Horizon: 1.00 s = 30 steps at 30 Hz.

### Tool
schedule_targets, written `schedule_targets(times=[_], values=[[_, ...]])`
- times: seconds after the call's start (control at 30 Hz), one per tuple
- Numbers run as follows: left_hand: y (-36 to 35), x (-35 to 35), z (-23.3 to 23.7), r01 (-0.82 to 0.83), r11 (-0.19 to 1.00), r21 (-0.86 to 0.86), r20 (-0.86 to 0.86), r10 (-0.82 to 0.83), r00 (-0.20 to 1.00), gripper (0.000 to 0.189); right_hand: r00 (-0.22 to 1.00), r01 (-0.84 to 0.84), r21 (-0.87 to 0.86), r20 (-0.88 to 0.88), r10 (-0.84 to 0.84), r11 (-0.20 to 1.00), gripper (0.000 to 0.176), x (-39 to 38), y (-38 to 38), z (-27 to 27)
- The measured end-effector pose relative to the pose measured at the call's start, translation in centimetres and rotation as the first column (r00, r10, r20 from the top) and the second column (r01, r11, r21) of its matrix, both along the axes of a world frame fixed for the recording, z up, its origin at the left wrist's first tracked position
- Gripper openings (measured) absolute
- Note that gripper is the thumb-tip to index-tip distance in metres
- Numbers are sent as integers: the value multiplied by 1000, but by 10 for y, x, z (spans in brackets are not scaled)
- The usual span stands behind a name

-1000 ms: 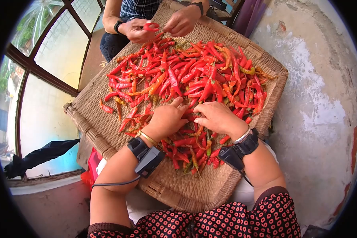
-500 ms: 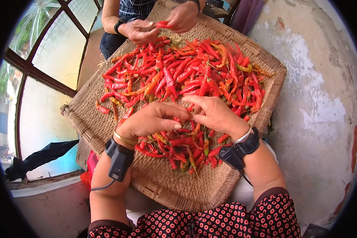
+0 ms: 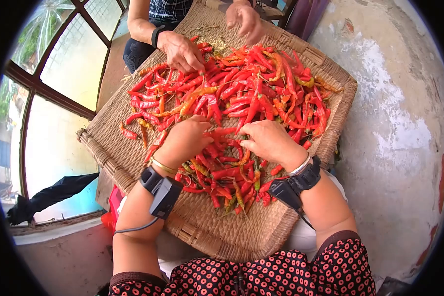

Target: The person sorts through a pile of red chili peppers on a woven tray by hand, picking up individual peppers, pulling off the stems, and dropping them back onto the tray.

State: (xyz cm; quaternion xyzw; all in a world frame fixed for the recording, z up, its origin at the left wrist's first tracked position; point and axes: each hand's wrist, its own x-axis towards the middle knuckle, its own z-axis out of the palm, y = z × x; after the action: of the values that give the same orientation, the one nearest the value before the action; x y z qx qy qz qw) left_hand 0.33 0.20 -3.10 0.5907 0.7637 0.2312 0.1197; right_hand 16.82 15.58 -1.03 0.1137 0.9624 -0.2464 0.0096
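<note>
My left hand (image 3: pixel 186 140) reaches over the near part of the chili pile, its fingers curled around the end of a red chili pepper (image 3: pixel 223 131). Facing it, my right hand (image 3: pixel 269 141) has thumb and forefinger pinched close together; whatever lies between those tips is too small to make out. Below and between both hands lies a smaller heap of red chili peppers (image 3: pixel 227 173), mixed with a few yellow and greenish ones. Beyond my fingers spreads a larger heap of red and orange chili peppers (image 3: pixel 251 89). Both heaps rest on a woven tray (image 3: pixel 202 217).
Across the tray, another person's hand (image 3: pixel 182 53) touches the far chilies; that person's other hand (image 3: pixel 245 20) is raised and blurred. Small pale bits (image 3: pixel 214 37) lie near the far edge. A wall (image 3: pixel 380 123) stands right, a window (image 3: pixel 59 148) left, with a black folded cloth-like item (image 3: pixel 49 197).
My hands were together over the near heap; now they are apart, the left one moved up and left. The other person's hands separated, one coming down onto the chilies.
</note>
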Motion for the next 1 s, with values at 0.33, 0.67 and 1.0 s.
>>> schedule_targets(times=[0.33,0.67,1.0], values=[[4,19,21,121,989,-87,84,-114,990,13,946,-142,-70,-304,114,987,26,-3,-4,-3],[-7,-8,38,-135,991,-22,646,117,755,24,983,11,-13,-184,-13,1000,22,1,4,-5],[3,12,37,-185,982,46,434,148,889,30,988,103,317,-139,-61,943,25,-1,13,-6]])
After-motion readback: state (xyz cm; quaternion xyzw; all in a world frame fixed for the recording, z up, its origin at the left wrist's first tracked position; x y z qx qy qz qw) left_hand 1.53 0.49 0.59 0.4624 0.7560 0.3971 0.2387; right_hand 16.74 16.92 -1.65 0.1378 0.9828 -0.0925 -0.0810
